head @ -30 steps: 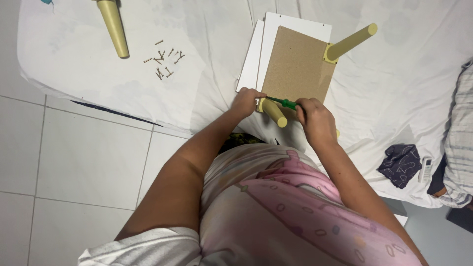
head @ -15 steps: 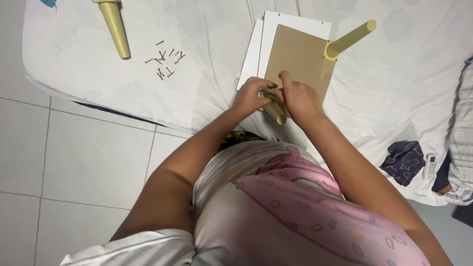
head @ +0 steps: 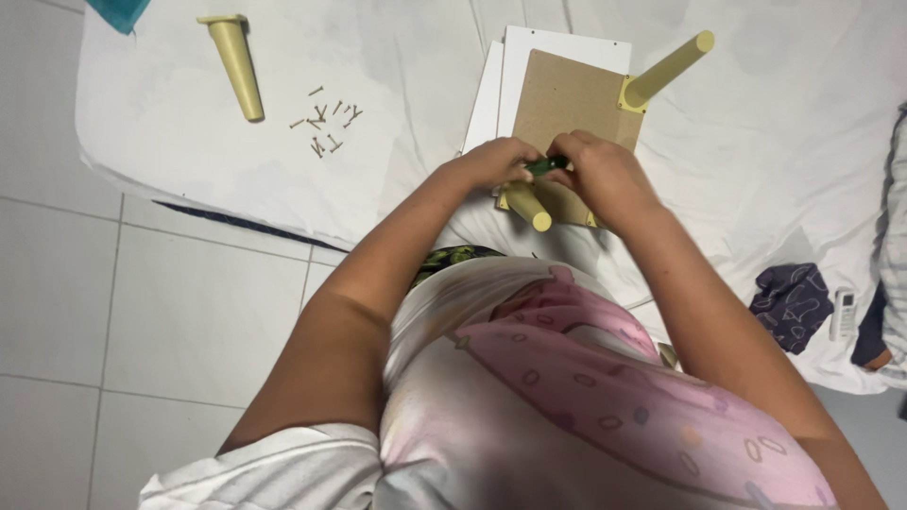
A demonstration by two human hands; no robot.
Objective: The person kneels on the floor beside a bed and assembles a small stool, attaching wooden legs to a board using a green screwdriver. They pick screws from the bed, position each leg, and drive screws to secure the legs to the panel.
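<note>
Green tool handle [head: 546, 165] shows as a short dark-green sliver just above the middle of the frame, pinched between the two hands where their fingertips meet. The left hand [head: 496, 161] curls in from the left, its fingers bent tight over that end of the handle; the right hand [head: 605, 175] closes on it from the right, knuckles up, fingers folded so that only the middle of the handle is seen. Directly below the hands a pale yellow leg [head: 529, 206] stands up from the near corner of the brown board [head: 567, 104], its round end towards the camera. A second yellow leg [head: 673, 66] rises from the board's upper right corner. The board lies on white panels [head: 529, 47], all on a white sheet [head: 416, 85]. In the upper left a loose tapered leg [head: 238, 71] lies on the sheet, with a small scatter of screws [head: 326, 123] just right of it.
</note>
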